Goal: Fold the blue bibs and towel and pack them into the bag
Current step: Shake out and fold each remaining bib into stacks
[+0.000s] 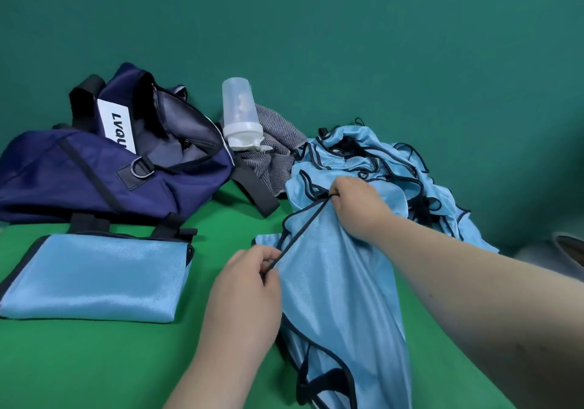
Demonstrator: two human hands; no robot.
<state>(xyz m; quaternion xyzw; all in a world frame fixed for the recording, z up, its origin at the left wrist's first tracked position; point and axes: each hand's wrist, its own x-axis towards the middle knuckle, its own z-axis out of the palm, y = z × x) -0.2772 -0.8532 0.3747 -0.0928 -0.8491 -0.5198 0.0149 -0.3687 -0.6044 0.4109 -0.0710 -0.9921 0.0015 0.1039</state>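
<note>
At left hand (246, 285): blue bib (341, 282) edge pinched in its fingers
Right hand (360, 206): grips same edge farther away

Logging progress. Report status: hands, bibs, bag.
Left hand, right hand pinch dark trim of one shiny light-blue bib. One folded light-blue bib lies before open navy fabric bag. Clear plastic bottle sits on grey striped towel.
</note>
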